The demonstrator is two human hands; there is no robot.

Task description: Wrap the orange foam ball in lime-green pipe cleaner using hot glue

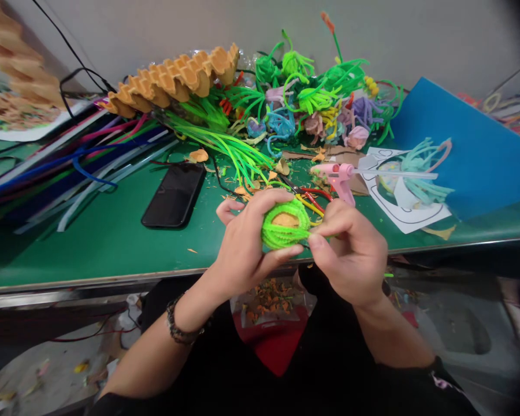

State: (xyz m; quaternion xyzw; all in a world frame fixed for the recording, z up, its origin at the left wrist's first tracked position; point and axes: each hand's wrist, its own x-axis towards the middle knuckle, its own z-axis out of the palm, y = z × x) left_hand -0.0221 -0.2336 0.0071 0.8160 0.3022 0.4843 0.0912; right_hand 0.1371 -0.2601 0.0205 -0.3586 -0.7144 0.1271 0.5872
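Note:
My left hand (pixel 242 242) is closed round a small ball wrapped in bright green pipe cleaner (pixel 285 225), with an orange core showing through a gap. It hovers over the near edge of the green table (pixel 112 237). My right hand (pixel 351 248) pinches the loose end of the green pipe cleaner at the ball's right side. Both hands touch the ball.
A black phone (pixel 174 195) lies left of my hands. A pink glue gun (pixel 340 176) stands just behind my right hand. Piles of coloured pipe-cleaner flowers (pixel 303 98), orange egg-tray pieces (pixel 177 78), loose green stems (pixel 225 144), a blue sheet (pixel 459 144) and paper cut-outs (pixel 398 202) fill the back.

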